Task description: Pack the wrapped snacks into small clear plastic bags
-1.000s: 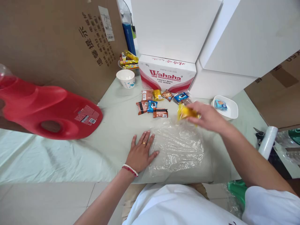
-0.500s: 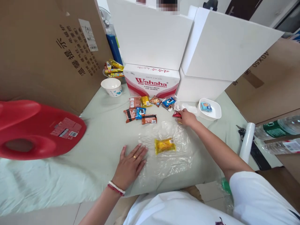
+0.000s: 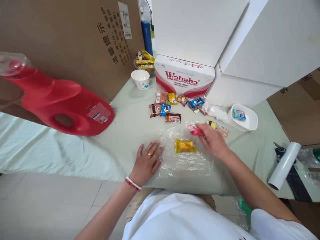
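My left hand (image 3: 147,164) lies flat with spread fingers on the cloth-covered table, its fingertips at the left edge of a sheet of clear plastic film (image 3: 170,166). On the film rests a yellow wrapped snack (image 3: 185,146). Just beyond it, my right hand (image 3: 212,140) grips a small red snack packet (image 3: 195,130) above the film's far edge. Several brown, blue and yellow snack packets sit behind, among them a brown packet (image 3: 173,117) and a blue packet (image 3: 165,109). Beside my right hand are a yellow-and-black packet (image 3: 211,124) and a pale packet (image 3: 223,131).
A red jug (image 3: 72,106) stands at the left. Behind the packets are a paper cup (image 3: 140,80) and a Wahaha box (image 3: 184,77). A white tub (image 3: 251,120) holds a blue packet. A roll of plastic film (image 3: 284,166) lies at the right edge.
The yellow snack was put down on the film. My right hand then reached to the back, took the red packet and brought it toward the film. My left hand stayed flat.
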`<state>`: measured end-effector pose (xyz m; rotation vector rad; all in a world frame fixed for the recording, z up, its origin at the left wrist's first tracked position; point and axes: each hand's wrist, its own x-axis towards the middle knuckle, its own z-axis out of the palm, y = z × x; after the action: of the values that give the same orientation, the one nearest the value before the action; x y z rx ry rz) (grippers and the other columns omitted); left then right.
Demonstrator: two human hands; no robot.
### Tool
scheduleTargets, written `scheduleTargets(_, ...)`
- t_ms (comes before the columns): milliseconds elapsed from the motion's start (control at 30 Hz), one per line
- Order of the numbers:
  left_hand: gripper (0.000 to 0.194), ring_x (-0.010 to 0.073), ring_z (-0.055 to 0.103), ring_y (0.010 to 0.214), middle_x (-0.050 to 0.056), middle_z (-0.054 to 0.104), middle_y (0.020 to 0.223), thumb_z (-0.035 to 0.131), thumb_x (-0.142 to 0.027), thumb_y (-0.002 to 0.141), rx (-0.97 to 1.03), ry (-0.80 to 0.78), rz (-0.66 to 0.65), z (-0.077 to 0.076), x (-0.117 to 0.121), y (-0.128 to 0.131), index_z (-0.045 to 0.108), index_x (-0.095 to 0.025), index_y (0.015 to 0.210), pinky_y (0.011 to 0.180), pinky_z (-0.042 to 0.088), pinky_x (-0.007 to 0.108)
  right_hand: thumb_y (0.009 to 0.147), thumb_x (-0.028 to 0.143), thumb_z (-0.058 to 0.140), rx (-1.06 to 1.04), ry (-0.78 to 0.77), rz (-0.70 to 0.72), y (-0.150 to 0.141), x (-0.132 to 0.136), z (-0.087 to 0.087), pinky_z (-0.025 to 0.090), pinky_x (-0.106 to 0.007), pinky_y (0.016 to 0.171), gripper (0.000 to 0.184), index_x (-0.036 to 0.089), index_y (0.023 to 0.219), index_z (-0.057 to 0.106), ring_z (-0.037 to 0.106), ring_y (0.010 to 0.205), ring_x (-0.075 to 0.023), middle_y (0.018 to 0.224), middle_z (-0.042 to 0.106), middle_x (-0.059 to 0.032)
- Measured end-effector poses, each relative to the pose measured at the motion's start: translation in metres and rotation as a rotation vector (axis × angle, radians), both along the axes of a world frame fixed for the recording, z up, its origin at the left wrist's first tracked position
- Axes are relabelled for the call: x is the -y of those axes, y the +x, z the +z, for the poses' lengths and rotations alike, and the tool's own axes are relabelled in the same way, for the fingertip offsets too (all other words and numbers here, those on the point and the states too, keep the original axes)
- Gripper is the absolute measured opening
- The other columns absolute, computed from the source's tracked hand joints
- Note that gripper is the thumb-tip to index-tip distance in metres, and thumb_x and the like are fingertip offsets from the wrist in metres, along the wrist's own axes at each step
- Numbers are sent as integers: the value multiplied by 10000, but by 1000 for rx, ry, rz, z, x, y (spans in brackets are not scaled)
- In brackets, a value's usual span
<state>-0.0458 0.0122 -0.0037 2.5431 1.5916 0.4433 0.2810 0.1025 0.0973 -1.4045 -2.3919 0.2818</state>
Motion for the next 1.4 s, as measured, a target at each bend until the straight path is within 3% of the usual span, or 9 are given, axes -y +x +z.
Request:
scheduleTargets(133, 589, 300, 389, 1502, 101, 467, 1589, 487, -266, 991, 73, 69, -100, 11, 7, 0, 383, -311, 1568, 1258, 94, 611, 1010, 310, 448, 356, -186, 81, -35, 32, -19, 566, -375, 775, 555, 219, 1555, 407, 676, 1049, -279, 1493, 516, -156)
scheduleTargets(300, 734, 290, 441, 1466, 112, 553, 1518, 544, -398, 963, 110, -146, -371, 18, 14, -11, 247, -266, 1621, 1273, 40, 589, 1012, 454, 454, 390, -226, 143, -25, 36, -35, 562, -420, 857, 659, 209, 1607, 314, 638, 1160, -314, 1584, 393, -179)
scheduleTargets(533, 989, 416, 309, 1518, 207, 316, 1651, 659, -734, 784, 43, -81, -315, 8, 14, -10, 346, -250, 1589, 1229, 83, 672, 1002, 484, 496, 345, -214, 132, -16, 43, -32, 563, -430, 843, 656, 254, 1594, 333, 648, 1141, -315, 1626, 329, -171)
scheduleTargets(733, 774, 375, 164, 1574, 54, 318, 1677, 671, -306, 856, -5, 63, -423, 28, 17, 13, 371, -397, 1564, 1227, -4, 695, 987, 488, 558, 52, -130, 149, 13, 75, -20, 547, -432, 861, 520, 225, 1433, 504, 615, 1120, -291, 1411, 547, -182)
scheduleTargets(867, 705, 322, 295, 1536, 82, 551, 1522, 601, -205, 856, 19, -18, -496, 31, 2, 23, 434, -311, 1533, 1217, -124, 681, 926, 447, 681, 30, -196, 274, 35, 105, -44, 472, -527, 1035, 521, 228, 1380, 550, 529, 1249, -326, 1362, 592, -161)
scheduleTargets(967, 611, 289, 464, 1431, 89, 716, 1255, 532, -164, 896, 67, -55, -446, 28, -14, 21, 479, -285, 1493, 1208, -124, 696, 1006, 271, 554, -70, -175, 194, 39, 116, -63, 480, -500, 1026, 214, 229, 1201, 630, 549, 1219, -282, 1280, 637, -133)
scheduleTargets(1067, 447, 291, 533, 1356, 61, 741, 1093, 521, -149, 900, 95, -82, -408, 26, -28, 15, 644, -299, 1302, 1214, -51, 706, 1031, 224, 473, -240, -207, 146, 37, 112, -60, 518, -433, 960, 173, 239, 1047, 644, 598, 1119, -237, 1182, 663, -114)
scheduleTargets(1200, 193, 265, 568, 1298, 42, 734, 1012, 533, -216, 909, 214, -227, -342, 25, -39, 6, 716, -256, 957, 1223, 167, 619, 1038, 318, 491, -416, -330, 136, 39, 86, -34, 519, -368, 920, 162, 244, 1031, 634, 635, 1056, -207, 1130, 677, -97)
scheduleTargets(1400, 277, 225, 627, 1201, 39, 743, 978, 470, -400, 973, 369, -359, -130, 21, -40, 14, 662, -226, 873, 1234, 147, 568, 980, 555, 520, -540, -654, -46, 40, 32, -27, 488, -281, 685, 376, 205, 908, 636, 624, 706, -165, 766, 676, -22)
